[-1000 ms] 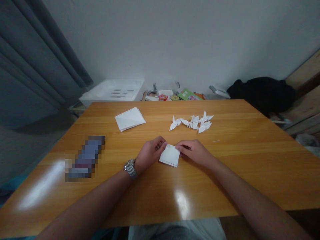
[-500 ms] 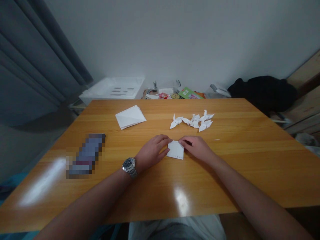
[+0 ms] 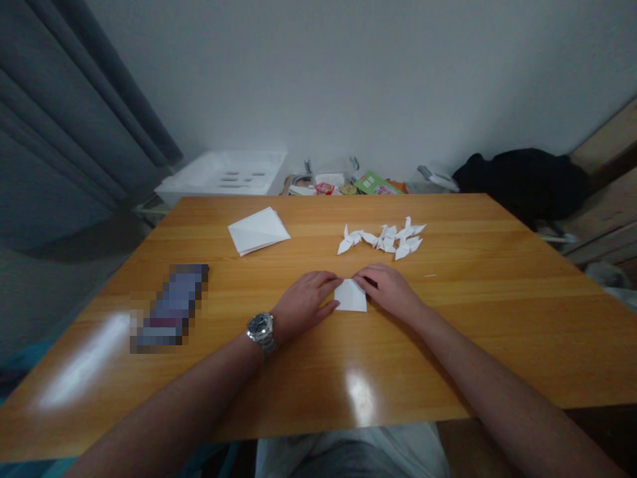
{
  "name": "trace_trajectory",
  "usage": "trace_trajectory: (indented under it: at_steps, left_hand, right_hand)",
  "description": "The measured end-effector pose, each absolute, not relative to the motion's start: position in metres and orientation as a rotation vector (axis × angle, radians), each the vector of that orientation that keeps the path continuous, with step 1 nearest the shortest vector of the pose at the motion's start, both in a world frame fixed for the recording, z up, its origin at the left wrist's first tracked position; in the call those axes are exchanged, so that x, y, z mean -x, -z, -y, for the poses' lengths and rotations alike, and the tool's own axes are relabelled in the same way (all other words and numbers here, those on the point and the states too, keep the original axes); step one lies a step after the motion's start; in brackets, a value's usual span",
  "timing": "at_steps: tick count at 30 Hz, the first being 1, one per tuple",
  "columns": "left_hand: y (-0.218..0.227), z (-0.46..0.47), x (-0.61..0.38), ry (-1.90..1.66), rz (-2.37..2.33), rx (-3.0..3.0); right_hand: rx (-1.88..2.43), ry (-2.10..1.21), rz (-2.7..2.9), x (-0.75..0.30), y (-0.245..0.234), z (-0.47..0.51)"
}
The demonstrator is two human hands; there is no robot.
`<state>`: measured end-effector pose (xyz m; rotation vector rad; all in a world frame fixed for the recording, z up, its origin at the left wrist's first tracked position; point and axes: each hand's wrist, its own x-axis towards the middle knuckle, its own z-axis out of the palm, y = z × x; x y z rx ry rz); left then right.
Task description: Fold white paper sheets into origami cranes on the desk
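A small folded white sheet of paper (image 3: 351,297) lies on the wooden table in front of me, between my hands. My left hand (image 3: 309,297), with a metal watch (image 3: 261,328) on its wrist, grips the paper's left side between thumb and fingers. At the top right corner, my right hand (image 3: 384,287) pinches the same paper, its fingertips bent over the far edge. Beyond the hands sit several white origami cranes (image 3: 385,238) in a loose cluster. A stack of white paper sheets (image 3: 259,230) lies farther back on the left.
On the left of the table (image 3: 472,358) is a blurred-out phone (image 3: 174,302). A thin white paper strip (image 3: 430,275) lies to the right. Behind the far edge stand a white plastic tray (image 3: 233,174), a green booklet (image 3: 374,184) and a black heap (image 3: 522,179).
The paper has been turned or refolded: the row of small marks along its near edge no longer shows. My right hand has shifted slightly left and away along the top edge.
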<state>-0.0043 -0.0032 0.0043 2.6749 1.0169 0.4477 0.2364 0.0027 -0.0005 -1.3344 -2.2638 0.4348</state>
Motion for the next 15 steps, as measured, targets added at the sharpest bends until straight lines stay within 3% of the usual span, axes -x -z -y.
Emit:
trace_trajectory:
  at_steps: [7, 15]
  left_hand:
    - [0.000, 0.005, 0.005, -0.454, -1.122, -2.726]
    - [0.002, 0.004, 0.005, -0.441, -1.213, -2.717]
  right_hand:
    - [1.275, -0.349, 2.235, -0.237, -0.004, 0.001]
    - [1.186, -0.473, 2.513, -0.230, 0.001, 0.014]
